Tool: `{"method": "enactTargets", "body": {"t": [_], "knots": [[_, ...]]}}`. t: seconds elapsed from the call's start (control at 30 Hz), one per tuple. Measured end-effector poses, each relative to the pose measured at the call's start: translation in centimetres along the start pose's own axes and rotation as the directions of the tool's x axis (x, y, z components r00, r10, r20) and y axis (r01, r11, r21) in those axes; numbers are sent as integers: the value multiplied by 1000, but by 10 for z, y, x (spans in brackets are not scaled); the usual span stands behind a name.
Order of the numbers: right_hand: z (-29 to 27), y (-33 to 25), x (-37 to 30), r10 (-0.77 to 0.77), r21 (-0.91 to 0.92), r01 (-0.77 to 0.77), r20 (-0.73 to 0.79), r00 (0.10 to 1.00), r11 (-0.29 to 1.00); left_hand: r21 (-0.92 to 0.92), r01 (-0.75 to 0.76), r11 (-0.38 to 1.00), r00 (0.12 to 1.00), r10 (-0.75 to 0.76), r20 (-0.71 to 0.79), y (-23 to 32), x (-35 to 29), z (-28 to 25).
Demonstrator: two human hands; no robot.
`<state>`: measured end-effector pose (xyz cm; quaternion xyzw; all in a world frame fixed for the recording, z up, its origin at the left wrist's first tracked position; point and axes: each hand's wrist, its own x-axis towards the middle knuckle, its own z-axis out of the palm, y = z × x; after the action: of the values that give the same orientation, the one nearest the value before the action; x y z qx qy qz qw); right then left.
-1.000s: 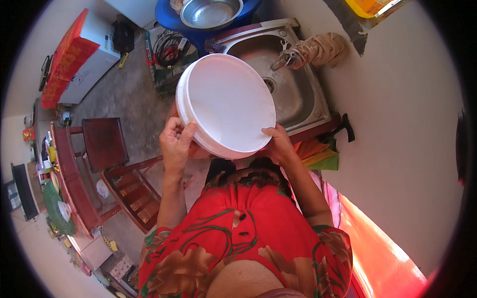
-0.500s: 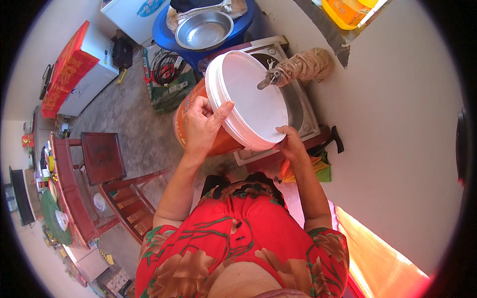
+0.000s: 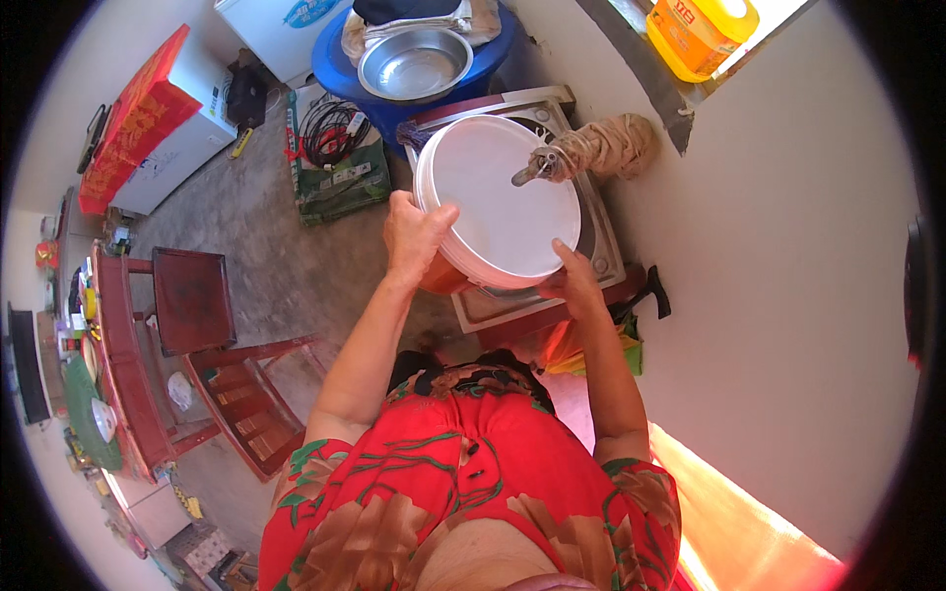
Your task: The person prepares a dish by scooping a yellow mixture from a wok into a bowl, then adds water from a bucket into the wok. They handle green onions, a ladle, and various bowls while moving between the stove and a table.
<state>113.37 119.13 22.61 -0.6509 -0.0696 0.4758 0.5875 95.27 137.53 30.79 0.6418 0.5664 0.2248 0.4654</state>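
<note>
A plastic bucket (image 3: 498, 202), white inside and orange outside, is held over the sink (image 3: 603, 236) under the tap (image 3: 537, 169). My left hand (image 3: 416, 236) grips its rim on the left, thumb over the edge and fingers round the outside. On the near right of the rim, my right hand (image 3: 574, 281) holds on with its thumb on the edge; its other fingers are mostly hidden beneath. Brown cloth (image 3: 611, 145) is wrapped round the tap's pipe. The bucket's mouth faces up toward me, and I cannot tell whether water is in it.
Behind the sink stands a blue tub (image 3: 335, 64) with a metal basin (image 3: 415, 64) on top. A green sack (image 3: 340, 182) with coiled black cable lies on the floor. Left are a wooden chair (image 3: 251, 409) and a stool (image 3: 193, 300). A yellow jug (image 3: 702, 37) sits on the ledge.
The bucket has turned more upright and shifted slightly right under the tap, so less of its orange side shows. Both hands have kept hold of its rim.
</note>
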Motion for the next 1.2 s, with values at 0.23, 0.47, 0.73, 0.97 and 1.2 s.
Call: {"method": "enactTargets", "body": {"t": [0.23, 0.47, 0.73, 0.97, 1.2], "knots": [[23, -50, -11, -692, -839, 333, -69, 719, 430, -244, -13, 970, 998, -3, -63, -30, 2, 19], [34, -78, 8, -861, -959, 281, 165, 482, -27, -189, -29, 982, 998, 18, -55, -22, -8, 5], [55, -97, 43, -773, -930, 353, 295, 561, -100, -192, -20, 981, 999, 12, -40, -28, -8, 6], [40, -95, 54, -723, -847, 521, 424, 546, -103, -223, -36, 974, 999, 33, -17, -26, -10, 4], [33, -101, 61, -676, -799, 586, 506, 536, -134, -235, -68, 970, 997, 59, -44, -36, -4, 9]]}}
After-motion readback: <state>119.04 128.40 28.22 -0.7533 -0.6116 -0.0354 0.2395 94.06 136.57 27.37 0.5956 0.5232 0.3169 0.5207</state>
